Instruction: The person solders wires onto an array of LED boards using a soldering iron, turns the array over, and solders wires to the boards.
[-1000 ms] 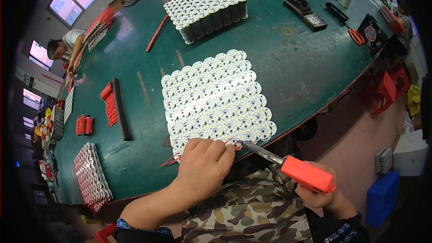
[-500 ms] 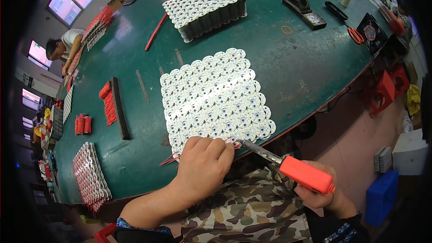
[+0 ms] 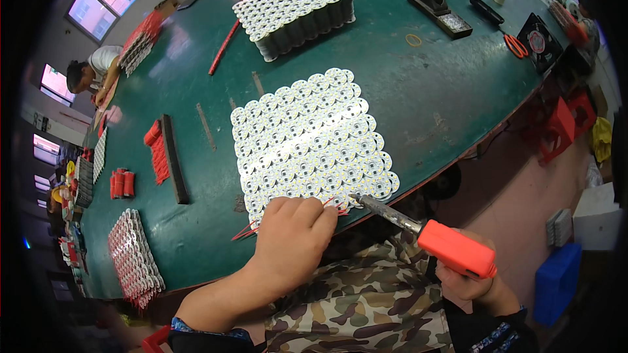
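A panel of overlapping round white LED boards [image 3: 297, 137] lies flat in front of me, dotted with small yellow and dark parts. Over its near edge rests my left hand [image 3: 291, 238], fingers bent and pressed together around thin red wires [image 3: 244, 232]. Wire ends stick out on both sides of that hand; the fingertips themselves are hidden. My right hand [image 3: 466, 282] is closed round the red-orange handle of a soldering iron [image 3: 456, 248]. Its metal tip points left to the panel's near right edge, beside the wire ends; whether it touches a board I cannot tell.
Behind the panel stands a stack of similar boards [image 3: 294, 10] on the green table [image 3: 405, 91]. A dark bar [image 3: 175, 160], red wire bundles [image 3: 122, 184] and a wired board stack [image 3: 135, 258] lie left. Orange-handled scissors [image 3: 515, 44] and a black tray [image 3: 439, 14] lie far right. Another person [image 3: 98, 72] works far left.
My right hand has drawn the soldering iron slightly right, and its tip has moved up a little along the panel's edge. My left hand stays on the wires. The view has shifted slightly.
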`<state>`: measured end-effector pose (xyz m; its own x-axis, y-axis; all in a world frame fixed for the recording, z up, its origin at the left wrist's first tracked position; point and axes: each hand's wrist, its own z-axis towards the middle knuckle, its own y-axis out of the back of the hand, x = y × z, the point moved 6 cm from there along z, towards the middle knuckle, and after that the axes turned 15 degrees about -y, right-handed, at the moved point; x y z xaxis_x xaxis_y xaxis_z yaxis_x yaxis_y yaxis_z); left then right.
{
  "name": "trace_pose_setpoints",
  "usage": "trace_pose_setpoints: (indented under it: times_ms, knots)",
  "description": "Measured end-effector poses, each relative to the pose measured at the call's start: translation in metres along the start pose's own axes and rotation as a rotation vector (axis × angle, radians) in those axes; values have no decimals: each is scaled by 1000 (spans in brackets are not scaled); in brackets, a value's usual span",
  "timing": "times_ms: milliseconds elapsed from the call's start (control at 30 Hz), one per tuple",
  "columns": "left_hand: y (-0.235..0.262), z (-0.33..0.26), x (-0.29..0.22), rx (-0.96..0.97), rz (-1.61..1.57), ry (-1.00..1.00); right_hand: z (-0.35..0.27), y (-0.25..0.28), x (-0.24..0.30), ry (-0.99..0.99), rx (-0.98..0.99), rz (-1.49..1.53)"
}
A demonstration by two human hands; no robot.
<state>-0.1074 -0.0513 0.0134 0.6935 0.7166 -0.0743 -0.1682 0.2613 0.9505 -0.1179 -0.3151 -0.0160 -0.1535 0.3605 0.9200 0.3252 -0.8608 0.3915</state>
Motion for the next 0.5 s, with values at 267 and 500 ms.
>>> trace_pose_setpoints:
  times_ms: [267, 500]
  knots:
    - [6, 8, 10, -116, -155, 46, -8, 9, -22, 5, 37, 44]
    - [1, 15, 5, -97, -45, -18, -6, 11, -21, 76, 32, -28]
